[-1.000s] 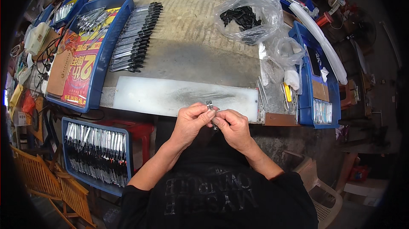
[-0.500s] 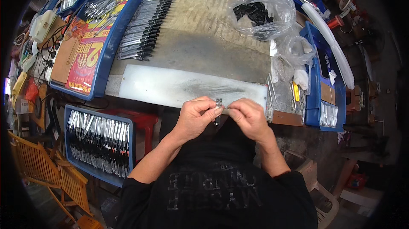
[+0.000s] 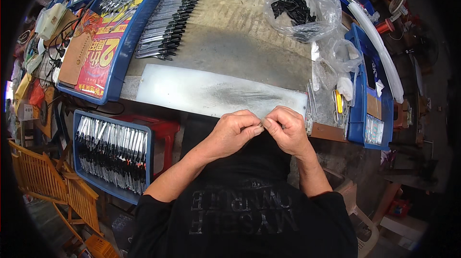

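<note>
Blue tray (image 3: 151, 157): left of the left hand, packed with pens (image 3: 111, 148).
Pen row (image 3: 169, 23): beyond the left hand, leftward.
White board (image 3: 185, 85): just beyond both hands.
Left hand (image 3: 236, 132): fingertips against the right's; cannot tell what's gripped.
Right hand (image 3: 289, 130): curled likewise.
Clear bag (image 3: 329, 15): beyond the right hand.

Small piece (image 3: 262, 124), mostly hidden between both hands' pinched fingers (image 3: 251, 129), shape unclear

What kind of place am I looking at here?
Probably a small pen workshop: a row of pens and a clear plastic bag of small black parts lie on a worn workbench, and a blue tray packed with more pens sits at lower left.
</note>
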Demonstrator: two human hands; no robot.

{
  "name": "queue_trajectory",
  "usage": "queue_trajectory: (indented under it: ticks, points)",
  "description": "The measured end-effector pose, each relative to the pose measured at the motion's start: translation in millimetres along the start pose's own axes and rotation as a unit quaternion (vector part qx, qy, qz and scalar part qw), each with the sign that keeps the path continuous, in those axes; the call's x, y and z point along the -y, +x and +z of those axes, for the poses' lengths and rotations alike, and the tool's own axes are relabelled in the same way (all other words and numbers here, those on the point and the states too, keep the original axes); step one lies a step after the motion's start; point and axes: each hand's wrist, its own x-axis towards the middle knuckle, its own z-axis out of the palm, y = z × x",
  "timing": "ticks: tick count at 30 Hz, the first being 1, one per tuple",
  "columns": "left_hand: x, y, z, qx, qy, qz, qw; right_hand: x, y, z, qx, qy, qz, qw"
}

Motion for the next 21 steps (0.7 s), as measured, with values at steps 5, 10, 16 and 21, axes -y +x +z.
queue_trajectory:
  ticks: [5,10,16,21]
  points:
    - [-2.2,2.6,14.1,-0.089,0.031,-0.050,0.994,-5.9,-4.5,18.0,-0.104,0.040,0.092,0.989]
    - [1.8,7.2,18.6,-0.176,0.182,0.067,0.965,-10.6,-5.3,31.5,-0.169,0.130,0.152,0.965]
    - [8.5,11.3,11.0,-0.163,0.288,0.109,0.938,-9.2,-2.0,38.5,-0.198,0.213,0.167,0.942]
    - [11.4,22.1,4.9,-0.153,0.312,0.136,0.928,-16.3,1.7,35.5,-0.189,0.207,0.175,0.944]
